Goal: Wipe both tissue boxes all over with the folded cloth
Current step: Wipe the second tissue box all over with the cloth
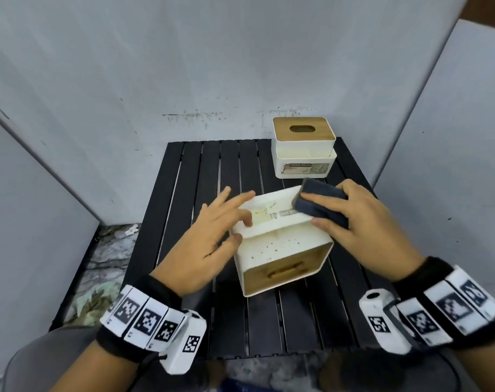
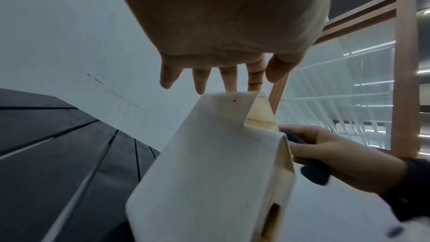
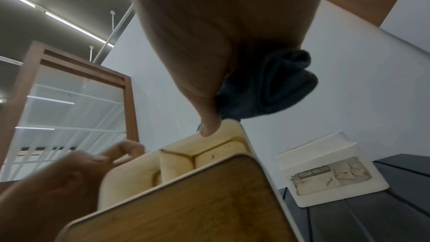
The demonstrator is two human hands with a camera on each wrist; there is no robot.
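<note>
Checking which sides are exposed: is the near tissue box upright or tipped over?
Tipped over: the near tissue box lies on its side, its wooden lid facing the person.

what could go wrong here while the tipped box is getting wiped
The near tissue box lies tipped on its side, steadied only by the straight fingers of the left hand. A firm push from the right hand with the folded cloth could slide or roll it on the slatted table.

The far tissue box stands just behind the cloth; a long stroke might knock it toward the table's back edge.
</note>
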